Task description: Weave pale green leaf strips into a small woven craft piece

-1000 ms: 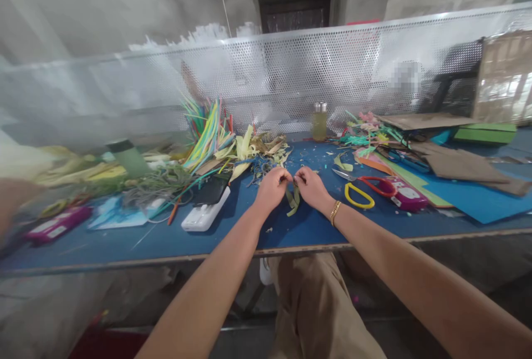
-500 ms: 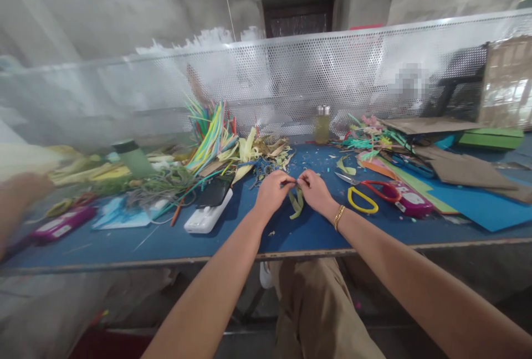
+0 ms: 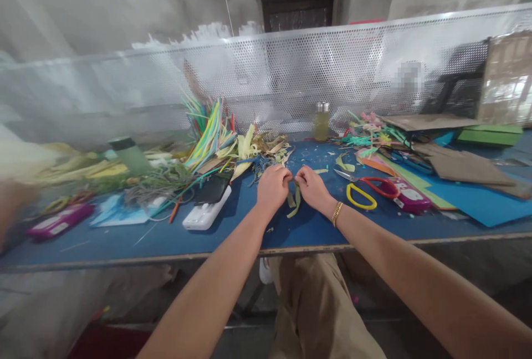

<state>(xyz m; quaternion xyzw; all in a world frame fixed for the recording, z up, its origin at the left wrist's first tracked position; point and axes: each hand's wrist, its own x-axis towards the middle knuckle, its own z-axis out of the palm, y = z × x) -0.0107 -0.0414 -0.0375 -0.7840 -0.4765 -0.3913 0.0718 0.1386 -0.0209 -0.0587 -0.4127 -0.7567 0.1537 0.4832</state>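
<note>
Nearest, over the blue tabletop (image 3: 245, 240), the left hand (image 3: 273, 188) and right hand (image 3: 315, 188) each pinch a limp, dull-green, leaf-like strip (image 3: 297, 201) hanging between them; whether its dangling ends are one piece or two is hard to tell. The step in hand seems to be fingertip work at its upper end; the next move calls for an even, light pinch. Left lies one rounded white plastic case (image 3: 206, 212); right, one pair of yellow-and-red-handled scissors (image 3: 366, 180). Two purple packs lie farther out: left pack (image 3: 62, 220), right pack (image 3: 409, 195). Beyond are two bottles: green dark-lidded bottle (image 3: 131, 157), left, and yellowish metal-capped bottle (image 3: 321, 125), far centre.
</note>
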